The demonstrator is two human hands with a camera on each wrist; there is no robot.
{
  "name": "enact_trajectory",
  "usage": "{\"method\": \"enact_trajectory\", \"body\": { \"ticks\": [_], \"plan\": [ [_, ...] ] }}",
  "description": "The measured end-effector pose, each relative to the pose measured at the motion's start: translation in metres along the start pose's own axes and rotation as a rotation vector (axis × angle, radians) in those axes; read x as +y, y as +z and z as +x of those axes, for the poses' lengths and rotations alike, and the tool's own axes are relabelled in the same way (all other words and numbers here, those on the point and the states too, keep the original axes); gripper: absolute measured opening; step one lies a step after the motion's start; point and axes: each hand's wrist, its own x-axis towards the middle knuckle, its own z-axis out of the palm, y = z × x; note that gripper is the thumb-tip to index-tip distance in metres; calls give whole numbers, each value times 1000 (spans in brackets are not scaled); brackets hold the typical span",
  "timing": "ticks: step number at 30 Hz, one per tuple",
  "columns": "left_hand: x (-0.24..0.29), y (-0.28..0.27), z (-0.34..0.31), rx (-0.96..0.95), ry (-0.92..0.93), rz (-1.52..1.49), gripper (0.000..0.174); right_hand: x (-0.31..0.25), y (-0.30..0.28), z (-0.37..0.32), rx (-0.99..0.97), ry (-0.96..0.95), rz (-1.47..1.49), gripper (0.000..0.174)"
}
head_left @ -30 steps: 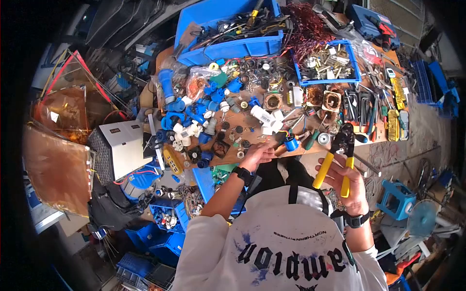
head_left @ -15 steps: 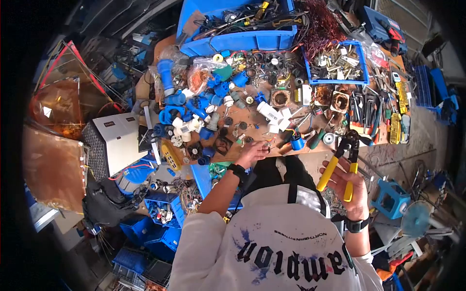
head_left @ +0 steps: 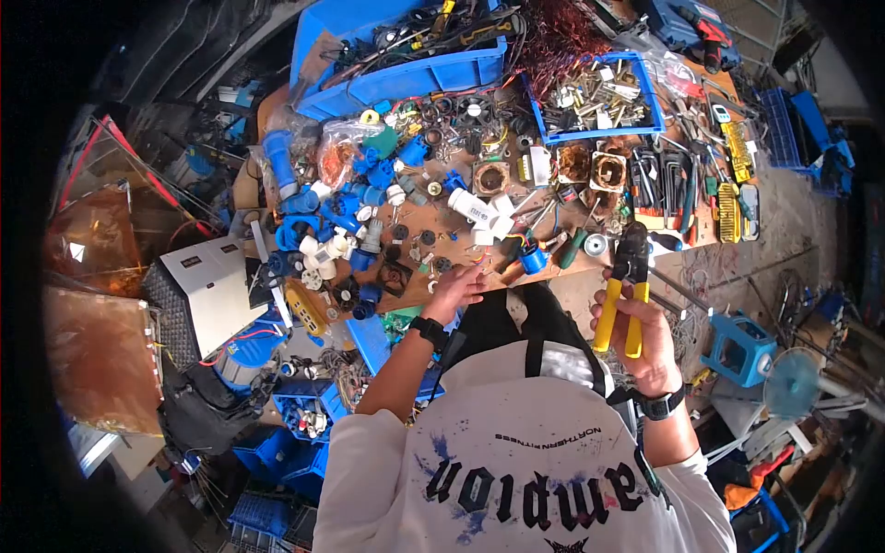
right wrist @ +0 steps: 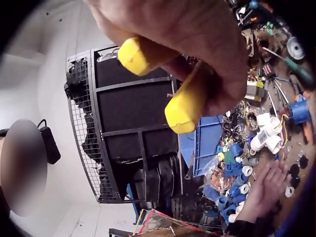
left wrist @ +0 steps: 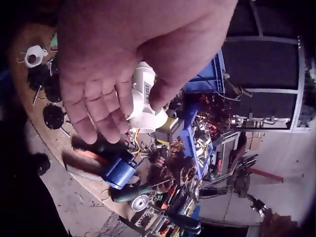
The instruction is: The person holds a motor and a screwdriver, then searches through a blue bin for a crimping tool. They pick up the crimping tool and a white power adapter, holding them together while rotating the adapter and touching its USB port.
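Observation:
My right hand [head_left: 639, 323] grips yellow-handled pliers [head_left: 630, 272] upright in the air, just off the table's front right edge, with the two handles close together. In the right wrist view my right hand [right wrist: 197, 34] curls around the yellow handles [right wrist: 185, 106]. My left hand [head_left: 464, 281] reaches to the table's front edge with its fingers extended over small parts. In the left wrist view my left hand [left wrist: 113, 64] is spread, and I see nothing held in it. Beyond its fingers lie a white cylinder [left wrist: 143, 96] and a blue wired part [left wrist: 118, 172].
The wooden table [head_left: 461, 241] is crowded with blue plastic fittings [head_left: 341, 207], a blue bin of tools [head_left: 406, 74], a blue tray of metal parts [head_left: 599, 101] and hand tools [head_left: 691, 194]. A white metal box [head_left: 207, 281] sits at left, a blue stool [head_left: 737, 346] at right.
My right hand has drawn the pliers a little nearer and squeezed the handles closer together. My left hand stays at the table's front edge.

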Motion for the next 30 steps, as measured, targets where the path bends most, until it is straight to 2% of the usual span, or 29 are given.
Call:
{"method": "enact_trajectory", "body": {
  "ticks": [9, 11, 15, 17, 18, 22, 24, 29, 30],
  "plan": [
    [-10, 6, -17, 81, 34, -91, 33, -20, 12, -13, -85, 47, -83, 46],
    [-12, 5, -32, 168, 97, -141, 33, -23, 8, -16, -102, 22, -83, 47],
    [-48, -26, -44, 207, 161, -242, 32, -38, 4, -24, -120, -25, -133, 43],
    [-62, -30, -61, 289, 147, -243, 34, -46, 3, -30, -155, -45, -129, 38],
    [-69, -28, -66, 424, 104, -259, 32, -51, 5, -33, -185, -65, -127, 37],
    [-131, -58, -69, 529, 107, -381, 27, -62, 7, -40, -204, -108, -143, 37],
    [-164, -76, -69, 515, 58, -304, 38, -67, 8, -42, -227, -94, -150, 42],
    [-177, -52, -102, 540, 54, -450, 27, -74, 6, -43, -305, -33, -168, 40],
    [-180, -44, -105, 596, 69, -449, 25, -74, 8, -43, -289, -44, -158, 39]
  ]
}}
